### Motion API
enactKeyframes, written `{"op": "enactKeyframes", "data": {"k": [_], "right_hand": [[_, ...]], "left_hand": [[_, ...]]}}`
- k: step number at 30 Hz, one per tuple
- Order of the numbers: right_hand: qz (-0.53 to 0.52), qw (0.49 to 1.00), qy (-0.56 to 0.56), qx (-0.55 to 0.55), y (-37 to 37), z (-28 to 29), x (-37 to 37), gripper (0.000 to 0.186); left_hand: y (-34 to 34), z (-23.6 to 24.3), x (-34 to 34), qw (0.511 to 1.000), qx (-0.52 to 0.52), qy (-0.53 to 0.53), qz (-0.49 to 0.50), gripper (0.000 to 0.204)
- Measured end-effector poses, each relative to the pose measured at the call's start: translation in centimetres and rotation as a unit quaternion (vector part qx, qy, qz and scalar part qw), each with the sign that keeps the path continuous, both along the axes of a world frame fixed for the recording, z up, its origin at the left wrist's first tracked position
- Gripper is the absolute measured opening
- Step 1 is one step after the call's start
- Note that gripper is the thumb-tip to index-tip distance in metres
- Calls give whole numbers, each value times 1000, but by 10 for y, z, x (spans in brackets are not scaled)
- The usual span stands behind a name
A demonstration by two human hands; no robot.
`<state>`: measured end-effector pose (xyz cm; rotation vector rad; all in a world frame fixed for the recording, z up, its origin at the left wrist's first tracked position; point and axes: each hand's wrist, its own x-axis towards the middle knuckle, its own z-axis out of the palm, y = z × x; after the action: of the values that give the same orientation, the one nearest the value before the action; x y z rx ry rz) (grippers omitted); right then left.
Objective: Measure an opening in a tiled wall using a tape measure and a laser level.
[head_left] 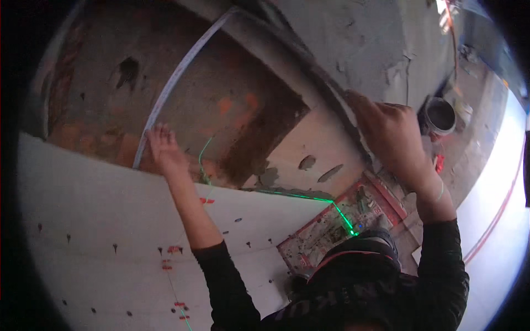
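My left hand (165, 149) has its fingers stretched out, their tips touching a long pale strip (182, 71) that runs upward over the brown, patched rough surface (116, 99). Below this hand is white tiling (110, 204) with red clips and dark fittings along its joints. My right hand (389, 138) is closed at a long dark edge (320, 74); what its fingers grip is hidden. A beige panel (314, 135) with grey mortar blobs lies left of it. Green laser lines (298, 196) cross the tile's top edge and the dirty red-rimmed board below.
A grey bucket (439, 116) stands at the right beside red items and debris. The red-rimmed board (381, 187) with small tools and bits is near my feet. A glossy white surface (497, 171) with a red stripe runs along the far right. Grey plastered surface (364, 33) spans the top.
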<state>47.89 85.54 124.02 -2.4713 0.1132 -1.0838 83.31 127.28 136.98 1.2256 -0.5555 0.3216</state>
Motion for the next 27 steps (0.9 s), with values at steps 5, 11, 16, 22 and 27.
{"op": "enactKeyframes", "data": {"k": [5, 11, 16, 22, 27], "right_hand": [[6, 1000, -16, -21, 5, 3, 2, 37], [-6, 1000, -10, -1, -1, -3, 1, 40], [-11, 1000, -14, -23, -6, 1, 4, 29], [8, 1000, -3, -18, -7, 2, 1, 24], [-9, 999, -29, -27, -7, 0, 2, 25]], "left_hand": [[21, -2, 5, 999, -34, 12, -21, 43], [18, -6, 11, 1000, -9, 16, -12, 43], [32, -10, 9, 989, 53, -124, -61, 41], [31, -6, -3, 1000, 16, -2, -2, 41], [5, -15, -14, 999, -2, 27, -31, 36]]}}
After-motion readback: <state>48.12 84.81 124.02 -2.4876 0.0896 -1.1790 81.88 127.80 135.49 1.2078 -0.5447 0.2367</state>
